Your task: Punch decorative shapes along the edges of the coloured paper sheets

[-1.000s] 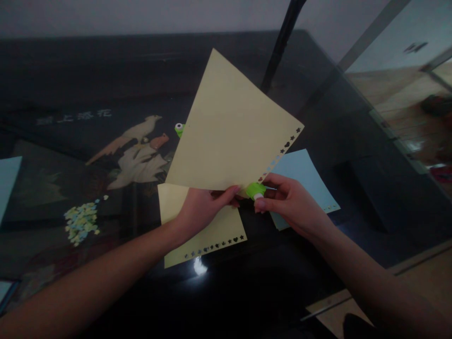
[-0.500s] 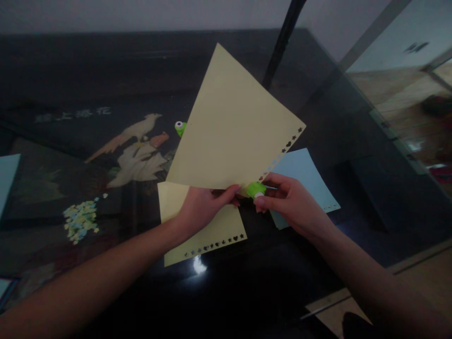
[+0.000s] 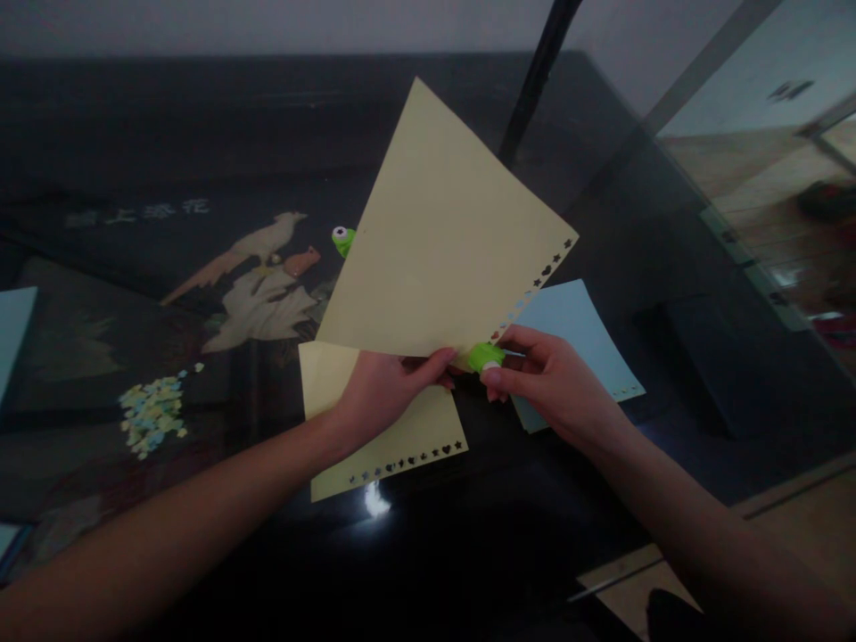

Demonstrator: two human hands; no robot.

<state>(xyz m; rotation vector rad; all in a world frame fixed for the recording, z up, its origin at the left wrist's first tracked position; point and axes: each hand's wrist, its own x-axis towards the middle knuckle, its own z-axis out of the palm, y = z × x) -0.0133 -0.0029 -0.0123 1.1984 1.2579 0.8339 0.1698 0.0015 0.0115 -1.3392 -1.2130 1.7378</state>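
Note:
A yellow sheet of paper (image 3: 441,223) is held up at a tilt, with star and heart holes along its right edge. My left hand (image 3: 394,388) pinches its lower edge, the fingers partly hidden behind it. At the sheet's lower right corner, my right hand (image 3: 545,374) is closed on a green craft punch (image 3: 487,358) with a white button. Under my left hand lies a second yellow sheet (image 3: 388,468) with a row of punched shapes. Light blue paper (image 3: 568,325) lies behind my right hand. Another green punch (image 3: 342,239) peeks out past the raised sheet's left edge.
A heap of small yellow and blue paper cutouts (image 3: 152,415) lies on the dark glossy table (image 3: 415,562) at left. More blue paper (image 3: 13,334) sits at the left border. A dark upright pole (image 3: 539,85) rises behind the raised sheet.
Almost nothing differs. The raised sheet has shifted very slightly, and both hands keep their hold in the same place.

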